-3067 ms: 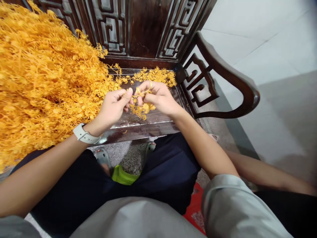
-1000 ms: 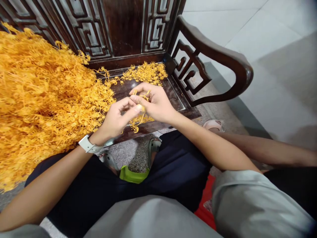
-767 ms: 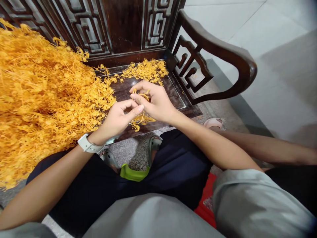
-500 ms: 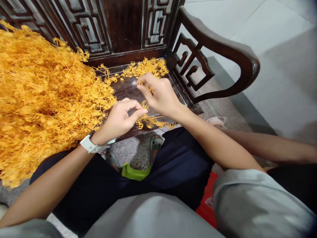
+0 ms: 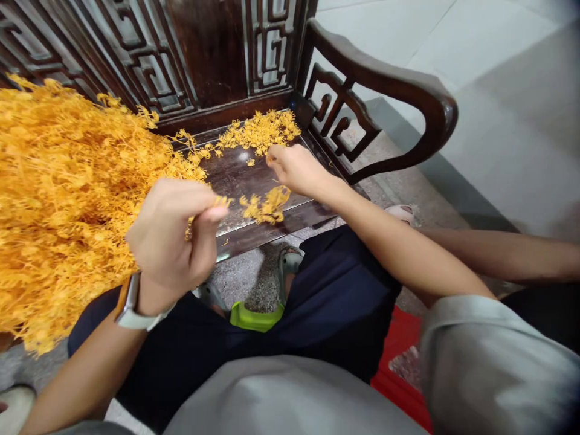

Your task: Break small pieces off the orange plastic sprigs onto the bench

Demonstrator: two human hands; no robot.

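In the head view, my left hand [image 5: 174, 232], wearing a watch [image 5: 136, 305], is raised over the front left of the bench seat. Its thumb and forefinger pinch a thin yellow-orange sprig [image 5: 222, 202], partly hidden by the fingers. My right hand [image 5: 301, 170] is farther out over the seat, fingers closed and curled down; what they hold is hidden. Between the hands shows a loose yellow-orange bunch [image 5: 267, 206]; I cannot tell whether it hangs or rests. Just beyond my right fingers lies a pile of small yellow-orange heads [image 5: 263, 130].
A large heap of yellow-orange sprigs [image 5: 81, 199] covers the left of the dark wooden bench [image 5: 240, 175]. Its curved armrest [image 5: 399, 90] stands at right. A green object [image 5: 256, 317] is between my legs, a red stool [image 5: 401, 344] at right. Another person's arm [image 5: 498, 251] reaches in at right.
My left hand has moved left and up toward the camera, away from the right hand. My right hand has lowered slightly, its fingers turned downward. A small head now lies apart on the seat.
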